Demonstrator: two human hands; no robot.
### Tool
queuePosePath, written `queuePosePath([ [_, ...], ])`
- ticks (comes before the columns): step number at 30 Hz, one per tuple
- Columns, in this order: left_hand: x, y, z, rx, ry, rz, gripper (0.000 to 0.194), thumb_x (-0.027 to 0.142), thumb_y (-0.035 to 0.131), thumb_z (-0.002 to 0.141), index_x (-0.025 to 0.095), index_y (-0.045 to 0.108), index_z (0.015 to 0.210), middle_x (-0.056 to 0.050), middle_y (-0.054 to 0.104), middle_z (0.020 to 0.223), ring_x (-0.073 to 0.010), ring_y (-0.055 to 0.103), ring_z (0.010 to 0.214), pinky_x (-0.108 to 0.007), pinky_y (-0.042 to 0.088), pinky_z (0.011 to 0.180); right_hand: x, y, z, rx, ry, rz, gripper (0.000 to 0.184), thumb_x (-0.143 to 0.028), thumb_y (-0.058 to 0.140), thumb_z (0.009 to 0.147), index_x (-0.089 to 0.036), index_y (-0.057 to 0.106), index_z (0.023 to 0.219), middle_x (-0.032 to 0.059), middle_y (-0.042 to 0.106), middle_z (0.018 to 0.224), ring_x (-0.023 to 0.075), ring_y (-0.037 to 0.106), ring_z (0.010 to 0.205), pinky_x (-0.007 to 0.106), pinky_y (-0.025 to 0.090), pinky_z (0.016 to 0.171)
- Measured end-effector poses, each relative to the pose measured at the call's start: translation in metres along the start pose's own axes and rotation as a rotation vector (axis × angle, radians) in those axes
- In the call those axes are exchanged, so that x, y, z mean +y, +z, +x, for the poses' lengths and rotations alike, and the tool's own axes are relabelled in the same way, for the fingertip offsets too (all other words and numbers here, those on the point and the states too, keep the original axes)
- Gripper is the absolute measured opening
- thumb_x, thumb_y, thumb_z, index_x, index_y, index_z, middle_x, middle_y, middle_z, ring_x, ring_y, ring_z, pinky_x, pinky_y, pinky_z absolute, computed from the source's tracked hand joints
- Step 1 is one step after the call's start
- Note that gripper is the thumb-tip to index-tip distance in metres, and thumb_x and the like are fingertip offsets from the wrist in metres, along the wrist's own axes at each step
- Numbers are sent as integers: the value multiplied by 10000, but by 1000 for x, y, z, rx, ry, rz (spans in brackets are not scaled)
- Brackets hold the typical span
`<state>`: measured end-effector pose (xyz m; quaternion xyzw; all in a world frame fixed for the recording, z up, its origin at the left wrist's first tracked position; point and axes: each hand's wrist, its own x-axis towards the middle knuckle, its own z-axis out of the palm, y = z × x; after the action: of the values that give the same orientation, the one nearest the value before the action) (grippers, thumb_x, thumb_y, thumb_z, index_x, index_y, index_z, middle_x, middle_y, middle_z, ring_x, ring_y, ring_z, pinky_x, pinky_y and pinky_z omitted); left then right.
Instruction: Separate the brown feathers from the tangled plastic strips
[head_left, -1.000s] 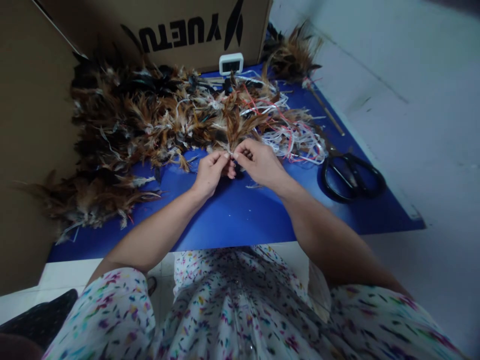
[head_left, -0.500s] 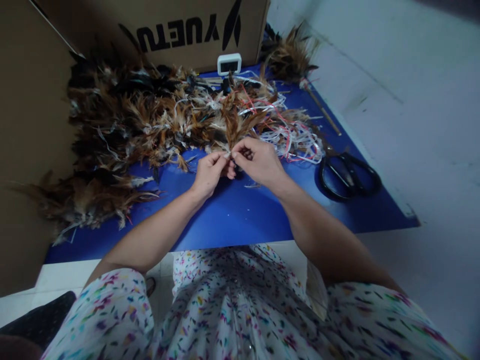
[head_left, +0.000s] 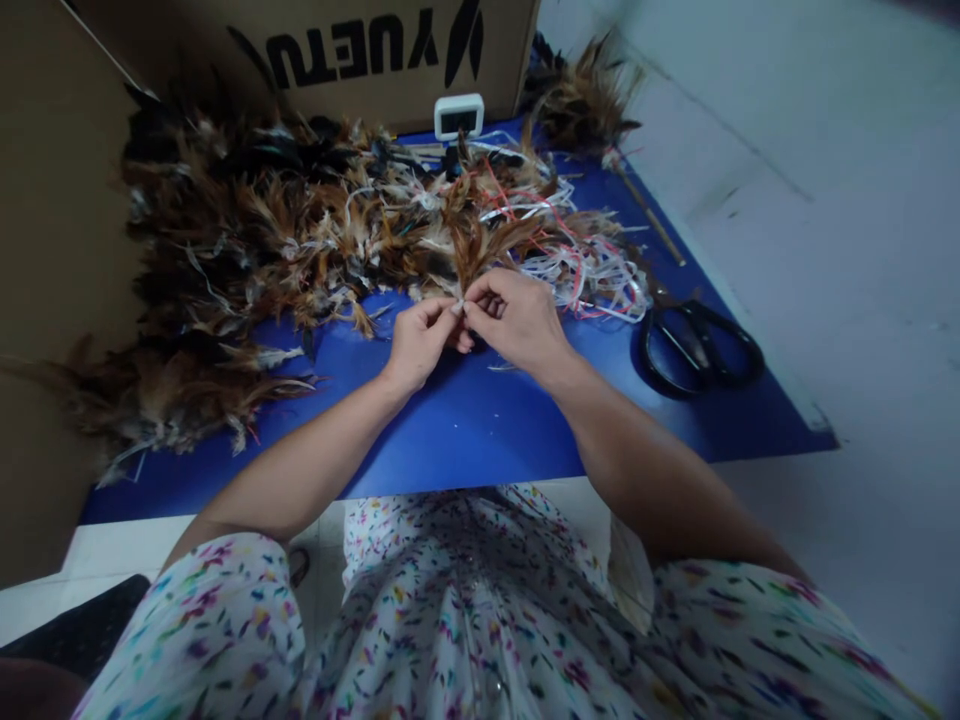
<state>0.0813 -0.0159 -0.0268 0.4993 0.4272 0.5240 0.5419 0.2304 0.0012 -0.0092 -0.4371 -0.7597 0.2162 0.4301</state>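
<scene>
My left hand (head_left: 420, 345) and my right hand (head_left: 517, 320) meet over the blue table top (head_left: 465, 420), fingertips pinched together on the base of a small bunch of brown feathers (head_left: 480, 248) that fans away from me. Both hands are closed on that bunch. Just beyond it lies a large heap of brown and black feathers (head_left: 247, 240), spread along the left and back of the table. A tangle of white and red plastic strips (head_left: 577, 265) lies right of the bunch.
Black scissors (head_left: 697, 345) lie on the table at the right. A cardboard box (head_left: 360, 55) stands at the back with a small white device (head_left: 459, 116) in front. A feather duster on a thin stick (head_left: 600, 120) lies at the back right.
The hands stay pinched on the feather bunch and have barely shifted; the view has drifted slightly.
</scene>
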Motion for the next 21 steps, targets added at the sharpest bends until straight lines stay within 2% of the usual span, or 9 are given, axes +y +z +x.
queuePosePath([
  [7, -11, -4, 1, 2, 77, 98, 228, 368, 685, 906, 147, 700, 852, 24, 669, 551, -88, 648, 482, -191, 552, 519, -1, 1, 0, -4, 18, -57, 55, -142, 605, 768, -191, 591, 748, 2, 608, 744, 127, 532, 687, 289, 421, 677],
  [11, -11, -3, 1, 24, 64, 116, 180, 320, 679, 905, 152, 701, 844, 24, 674, 557, -93, 656, 491, -197, 561, 531, -2, 1, 0, 2, 35, -78, 67, -132, 604, 747, -193, 578, 737, -1, 600, 738, 124, 517, 672, 295, 412, 675],
  [21, -8, -1, 0, 100, 76, 144, 154, 309, 728, 861, 167, 683, 825, 36, 661, 561, -96, 641, 481, -205, 545, 523, -9, 0, 2, -7, 172, 49, 70, -136, 621, 715, -197, 588, 721, -26, 585, 659, 108, 490, 612, 277, 401, 626],
])
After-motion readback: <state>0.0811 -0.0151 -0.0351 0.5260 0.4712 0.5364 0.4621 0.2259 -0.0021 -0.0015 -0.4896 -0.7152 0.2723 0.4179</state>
